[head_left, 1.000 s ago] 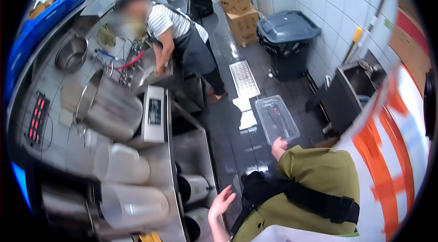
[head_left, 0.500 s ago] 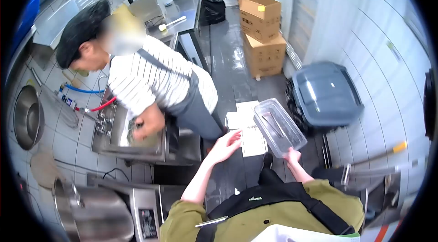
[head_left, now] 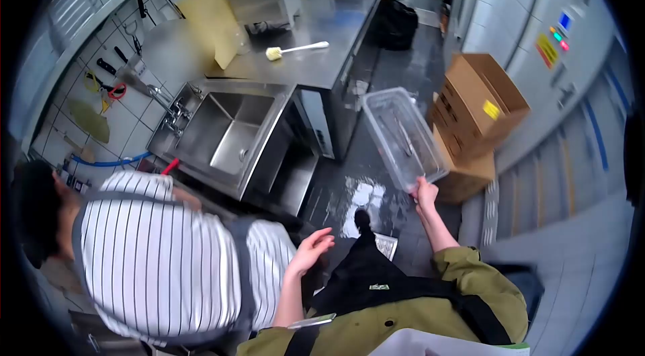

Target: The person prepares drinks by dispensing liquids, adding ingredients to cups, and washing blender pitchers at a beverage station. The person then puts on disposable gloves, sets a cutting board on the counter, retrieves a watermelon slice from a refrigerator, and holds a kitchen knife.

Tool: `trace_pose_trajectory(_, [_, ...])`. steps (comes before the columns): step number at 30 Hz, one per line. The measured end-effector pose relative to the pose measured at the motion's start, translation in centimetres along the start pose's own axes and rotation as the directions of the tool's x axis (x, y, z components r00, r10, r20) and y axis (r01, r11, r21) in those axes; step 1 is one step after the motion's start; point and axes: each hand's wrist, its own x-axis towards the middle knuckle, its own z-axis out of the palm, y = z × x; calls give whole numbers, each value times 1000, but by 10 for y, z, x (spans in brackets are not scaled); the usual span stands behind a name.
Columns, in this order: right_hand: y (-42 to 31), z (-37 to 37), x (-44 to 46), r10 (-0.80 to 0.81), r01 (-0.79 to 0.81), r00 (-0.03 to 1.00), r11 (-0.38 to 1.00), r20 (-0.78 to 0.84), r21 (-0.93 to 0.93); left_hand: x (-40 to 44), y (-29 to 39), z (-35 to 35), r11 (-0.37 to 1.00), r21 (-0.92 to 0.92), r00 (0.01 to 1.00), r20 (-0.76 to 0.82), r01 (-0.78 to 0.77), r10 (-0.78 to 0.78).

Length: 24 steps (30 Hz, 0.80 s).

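A clear plastic container [head_left: 386,129] is in my right hand [head_left: 424,193], gripped at its near end, out over the floor. Inside it lies a long, thin metal utensil [head_left: 404,138], possibly tongs; I cannot tell its exact kind. My left hand [head_left: 311,250] is held out beside the co-worker's striped back, fingers stretched and slightly bent, with nothing in it.
A co-worker in a striped shirt [head_left: 161,242] stands close on my left. Ahead of them is a steel sink [head_left: 269,91]. A white-handled brush [head_left: 295,50] lies on the steel counter [head_left: 316,72]. Stacked cardboard boxes [head_left: 463,111] stand at the right; the dark floor [head_left: 329,201] looks wet.
I have moved forward, with the container still in my right hand. The co-worker is now nearer at my lower left, and the boxes are closer. My left hand stays free.
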Motion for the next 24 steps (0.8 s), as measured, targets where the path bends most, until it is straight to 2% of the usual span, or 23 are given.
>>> trace_pose_trajectory(1, [-10, 31, 47, 14, -14, 1000, 1000, 13, 3, 36, 9, -11, 998, -57, 997, -79, 19, -24])
trace_pose_trajectory(3, [-41, 88, 124, 33, -33, 998, 999, 61, -7, 123, 36, -33, 997, -72, 989, -142, 27, -37])
trace_pose_trajectory(4, [-70, 131, 172, -11, 11, 999, 1000, 39, 12, 193, 65, -44, 986, 137, 962, -242, -92, 123])
trace_pose_trajectory(5, [-80, 149, 188, 4, -4, 1000, 1000, 3, -25, 228, 81, -40, 943, 311, 920, -325, -114, 219])
trace_pose_trajectory(7, [-102, 185, 256, -36, 35, 998, 999, 48, 27, 306, 161, -21, 928, 201, 890, -278, -313, 361])
trace_pose_trajectory(9, [-139, 223, 301, -39, 37, 998, 999, 51, 32, 368, 241, 5, 929, -16, 915, -184, -369, 360])
trace_pose_trajectory(11, [-162, 268, 358, -65, 65, 996, 998, 62, 8, 431, 286, 22, 918, 32, 916, -51, -396, 397])
trace_pose_trajectory(13, [-167, 302, 425, -90, 95, 993, 992, 71, -78, 504, 303, 29, 879, 272, 920, 94, -390, 379])
trace_pose_trajectory(14, [-174, 324, 457, -124, 130, 990, 986, 61, -106, 533, 312, 26, 783, 435, 892, 140, -445, 429])
trace_pose_trajectory(15, [-177, 342, 491, -171, 191, 979, 958, 110, -216, 558, 317, 20, 664, 576, 868, 191, -477, 457])
trace_pose_trajectory(16, [-175, 357, 517, -193, 222, 973, 936, 129, -272, 587, 315, 8, 691, 521, 849, 145, -502, 507])
trace_pose_trajectory(17, [-188, 386, 549, -240, 280, 957, 911, 163, -302, 598, 323, -1, 838, 358, 904, 38, -411, 426])
trace_pose_trajectory(18, [-209, 413, 565, -202, 228, 973, 907, 109, -354, 614, 321, -19, 949, 160, 948, -125, -271, 292])
trace_pose_trajectory(19, [-201, 433, 601, -178, 241, 966, 886, 190, -395, 622, 322, -38, 959, 156, 901, -333, -237, 277])
trace_pose_trajectory(20, [-204, 453, 624, -121, 209, 964, 896, 236, -393, 631, 315, -61, 968, 123, 848, -466, -218, 251])
trace_pose_trajectory(22, [-198, 491, 669, -51, 167, 956, 906, 290, -388, 629, 334, -80, 985, 64, 749, -643, -160, 164])
trace_pose_trajectory(24, [-194, 528, 709, 18, 147, 917, 913, 397, -381, 636, 363, -83, 989, -3, 656, -749, -149, 96])
